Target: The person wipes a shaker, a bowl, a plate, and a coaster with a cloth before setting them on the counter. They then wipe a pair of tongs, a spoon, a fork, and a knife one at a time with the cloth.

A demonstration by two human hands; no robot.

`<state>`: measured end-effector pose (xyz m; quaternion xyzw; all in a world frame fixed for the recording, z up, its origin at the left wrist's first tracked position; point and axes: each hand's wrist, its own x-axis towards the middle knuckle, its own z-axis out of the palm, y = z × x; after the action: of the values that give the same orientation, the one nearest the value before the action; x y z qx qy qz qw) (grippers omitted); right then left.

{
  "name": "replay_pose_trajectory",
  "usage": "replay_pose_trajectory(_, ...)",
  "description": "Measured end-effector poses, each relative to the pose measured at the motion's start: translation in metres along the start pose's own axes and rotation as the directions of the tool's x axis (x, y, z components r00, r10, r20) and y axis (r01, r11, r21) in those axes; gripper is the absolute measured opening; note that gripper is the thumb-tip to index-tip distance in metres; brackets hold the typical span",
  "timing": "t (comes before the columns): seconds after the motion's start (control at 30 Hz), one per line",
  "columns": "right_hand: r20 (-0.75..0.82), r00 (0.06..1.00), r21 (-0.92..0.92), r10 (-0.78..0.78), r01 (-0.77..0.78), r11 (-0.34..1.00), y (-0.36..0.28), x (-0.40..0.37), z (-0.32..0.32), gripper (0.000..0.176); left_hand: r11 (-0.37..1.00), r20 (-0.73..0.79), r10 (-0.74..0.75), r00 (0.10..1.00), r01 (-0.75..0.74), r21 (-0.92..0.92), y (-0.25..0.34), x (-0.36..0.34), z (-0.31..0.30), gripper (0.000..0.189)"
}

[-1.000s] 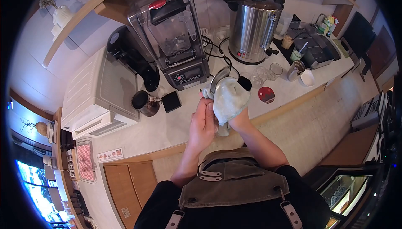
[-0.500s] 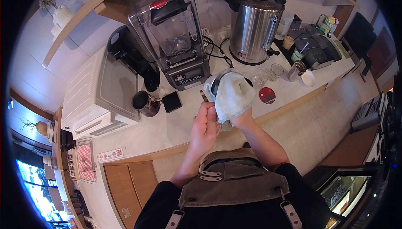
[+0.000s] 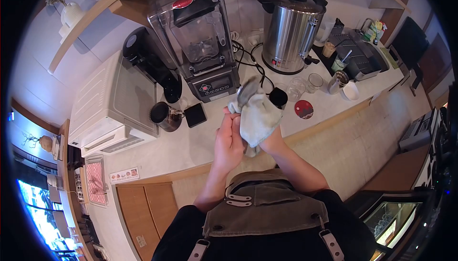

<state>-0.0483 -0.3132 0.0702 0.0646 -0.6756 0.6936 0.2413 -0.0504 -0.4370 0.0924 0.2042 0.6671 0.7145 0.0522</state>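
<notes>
A pale blue-grey cloth [image 3: 260, 120] is bunched in front of me above the counter edge. Out of its top pokes a shiny rounded metal piece [image 3: 247, 92], whose kind I cannot make out. My left hand [image 3: 229, 141] is closed at the cloth's left side, its fingers curled up against the cloth and the base of the metal piece. The cloth drapes over my right hand [image 3: 271, 142] and hides its fingers; that hand grips the cloth from the right. Just beyond, a black cup-like container [image 3: 278, 97] stands on the counter.
Along the counter [image 3: 183, 149] stand a blender [image 3: 210, 46], a steel urn [image 3: 291, 34], a black coffee maker [image 3: 152, 65] and a jar with a dark lid [image 3: 165, 117]. Glasses [image 3: 296, 86], a red coaster [image 3: 304, 109] and a metal cup [image 3: 338, 82] sit to the right.
The cloth and both hands have shifted slightly left and down. The metal piece has turned and shows more at the top, and the black container behind is more exposed.
</notes>
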Motion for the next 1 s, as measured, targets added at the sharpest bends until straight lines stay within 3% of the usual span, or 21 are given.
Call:
replay_pose_trajectory(0.13, -0.036, 0.991, 0.068, 0.128, -0.125, 0.990, -0.005, -0.010, -0.002, 0.025, 0.973, 0.023, -0.058, 0.998, 0.062, -0.224, 0.010, 0.006, -0.005, 0.023)
replay_pose_trajectory(0.17, -0.042, 0.990, 0.072, 0.134, -0.131, 0.989, 0.001, -0.014, -0.003, 0.026, 0.927, 0.055, -0.109, 0.993, 0.121, -0.355, 0.022, 0.008, -0.006, 0.024)
replay_pose_trajectory(0.27, -0.096, 0.993, 0.060, 0.070, -0.064, 0.996, 0.022, -0.024, -0.010, 0.028, 0.887, 0.073, -0.140, 0.987, 0.158, -0.434, 0.026, 0.010, -0.006, 0.024)
replay_pose_trajectory(0.3, -0.127, 0.986, 0.203, 0.106, -0.079, 0.976, 0.027, -0.024, -0.011, 0.029, 0.875, 0.094, -0.124, 0.988, 0.154, -0.459, 0.025, 0.011, -0.007, 0.024)
replay_pose_trajectory(0.37, -0.113, 0.993, -0.075, -0.021, 0.013, 0.997, 0.023, -0.021, -0.018, 0.029, 0.873, 0.103, -0.131, 0.986, 0.164, -0.460, 0.027, 0.013, -0.006, 0.024)
replay_pose_trajectory(0.43, -0.100, 0.993, -0.178, -0.060, 0.041, 0.983, 0.023, -0.021, -0.023, 0.028, 0.872, 0.107, -0.132, 0.985, 0.167, -0.460, 0.028, 0.014, -0.004, 0.024)
replay_pose_trajectory(0.5, -0.106, 0.994, -0.107, -0.014, 0.002, 0.994, 0.029, -0.021, -0.026, 0.029, 0.873, 0.100, -0.127, 0.987, 0.159, -0.460, 0.029, 0.015, -0.001, 0.023)
replay_pose_trajectory(0.7, -0.046, 0.998, -0.231, -0.048, 0.036, 0.972, 0.029, -0.015, -0.044, 0.029, 0.882, 0.047, -0.133, 0.990, 0.140, -0.450, 0.018, 0.022, 0.013, 0.024)
replay_pose_trajectory(0.8, -0.027, 0.996, -0.041, 0.088, -0.089, 0.995, 0.041, -0.022, -0.060, 0.028, 0.888, -0.035, -0.206, 0.978, 0.172, -0.426, -0.016, 0.032, 0.016, 0.024)
replay_pose_trajectory(0.9, 0.002, 0.994, -0.115, 0.108, -0.107, 0.988, 0.066, -0.046, -0.096, 0.027, 0.905, -0.168, -0.386, 0.907, 0.337, -0.258, -0.091, 0.044, 0.008, 0.024)
replay_pose_trajectory(1.0, -0.104, 0.914, -0.046, 0.393, -0.399, 0.916, 0.072, -0.074, -0.135, 0.021, 0.941, -0.314, -0.333, 0.889, 0.334, -0.052, -0.200, 0.039, -0.005, 0.022)
